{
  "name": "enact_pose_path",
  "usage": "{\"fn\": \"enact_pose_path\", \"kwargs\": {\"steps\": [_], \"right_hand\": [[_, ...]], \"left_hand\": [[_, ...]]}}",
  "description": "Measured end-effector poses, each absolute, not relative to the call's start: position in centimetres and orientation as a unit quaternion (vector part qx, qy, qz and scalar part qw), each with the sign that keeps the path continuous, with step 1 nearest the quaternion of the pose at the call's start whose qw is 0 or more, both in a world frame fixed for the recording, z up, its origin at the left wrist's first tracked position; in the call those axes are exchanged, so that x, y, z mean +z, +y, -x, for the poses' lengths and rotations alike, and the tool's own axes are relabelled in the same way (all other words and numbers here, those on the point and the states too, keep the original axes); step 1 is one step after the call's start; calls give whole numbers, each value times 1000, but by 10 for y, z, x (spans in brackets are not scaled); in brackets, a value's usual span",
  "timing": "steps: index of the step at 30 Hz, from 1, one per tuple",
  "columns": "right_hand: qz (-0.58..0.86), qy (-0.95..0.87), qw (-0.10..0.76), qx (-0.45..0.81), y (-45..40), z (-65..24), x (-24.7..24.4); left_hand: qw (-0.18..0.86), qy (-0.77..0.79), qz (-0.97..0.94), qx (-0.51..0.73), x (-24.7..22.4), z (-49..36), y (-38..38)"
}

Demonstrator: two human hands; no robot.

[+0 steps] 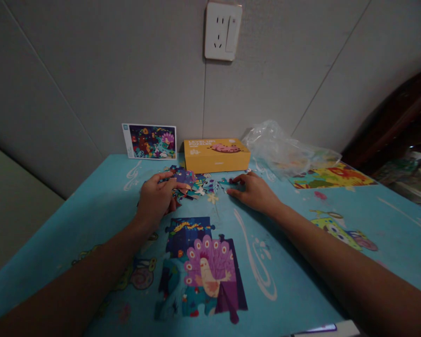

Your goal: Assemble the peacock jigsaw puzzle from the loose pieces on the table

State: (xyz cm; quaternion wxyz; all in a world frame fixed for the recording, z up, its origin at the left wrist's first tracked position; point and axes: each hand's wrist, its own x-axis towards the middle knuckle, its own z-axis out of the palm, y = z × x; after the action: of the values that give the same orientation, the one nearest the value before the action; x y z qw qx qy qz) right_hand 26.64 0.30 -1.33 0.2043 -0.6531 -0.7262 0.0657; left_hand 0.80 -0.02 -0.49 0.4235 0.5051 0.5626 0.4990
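My left hand (158,194) rests at the left side of a pile of loose puzzle pieces (192,187), its fingers bent over the pieces; what they hold, if anything, is hidden. At the pile's right edge, my right hand (250,191) has thumb and fingertips around a small teal puzzle piece (226,182). Nearer to me lies a joined section of puzzle (210,271) showing a purple peacock, with dark blue pieces at its upper left.
A yellow puzzle box (215,161) stands behind the pile. Left of it, a picture card (151,142) leans on the wall. To the right lie a clear plastic bag (280,147) and a colourful sheet (337,176). A white-edged device (330,330) shows at the bottom.
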Motion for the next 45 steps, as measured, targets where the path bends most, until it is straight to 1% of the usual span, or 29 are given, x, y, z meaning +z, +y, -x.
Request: {"fn": "enact_pose_path", "kwargs": {"steps": [6, 12, 20, 26, 34, 38, 41, 43, 45], "right_hand": [[657, -722, 205, 69, 4, -267, -14], [673, -711, 194, 64, 5, -267, -14], [687, -705, 169, 54, 1, -266, -10], [649, -729, 214, 47, 2, -266, -12], [683, -699, 194, 85, 3, -265, -9], [685, -686, 228, 94, 3, -264, -6], [661, -671, 296, 163, 1, -259, -3], [615, -655, 355, 261, -3, -253, -1], [543, -638, 392, 380, -8, -246, 0]], "left_hand": [[405, 565, -511, 506, -3, -10, -2], [375, 524, -586, 492, -3, -12, -8], [396, 490, -642, 436, -1, -16, -15], [401, 480, -657, 421, -4, -16, -15], [399, 478, -669, 405, -6, -15, -15], [404, 476, -670, 401, -6, -15, -15], [405, 477, -670, 400, -6, -15, -15], [408, 473, -674, 395, -6, -15, -15], [412, 466, -683, 383, -7, -16, -16]]}}
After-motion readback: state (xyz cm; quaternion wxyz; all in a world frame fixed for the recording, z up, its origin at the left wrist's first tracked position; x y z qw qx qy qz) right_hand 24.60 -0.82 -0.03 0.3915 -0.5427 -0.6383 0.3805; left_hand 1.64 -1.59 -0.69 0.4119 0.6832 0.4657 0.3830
